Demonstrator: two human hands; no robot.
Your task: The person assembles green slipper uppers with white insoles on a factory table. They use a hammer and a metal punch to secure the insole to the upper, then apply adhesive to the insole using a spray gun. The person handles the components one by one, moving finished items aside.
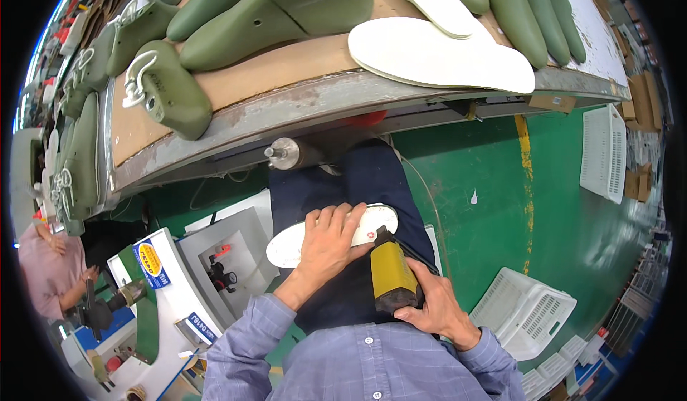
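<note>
A white insole [286, 247] lies across my dark trousers on my lap, a small red mark near its right end. My left hand [330, 242] holds it down from above, with the fingers reaching over its far edge and the thumb toward the red mark. In my right hand [438, 302] is a yellow and black handheld tool [393, 272], like a staple gun. Its narrow black nose points away from me and meets or hovers just over the insole's right part; contact cannot be made out. My palm hides part of the tool's grip.
Ahead, a bench [236, 118] carries green shoe lasts [279, 18] and stacked white insoles [436, 56]. Under its edge juts a metal cylinder [285, 154]. White crates [526, 311] stand at right on the green floor. At left are a white machine [172, 272] and another person [54, 265].
</note>
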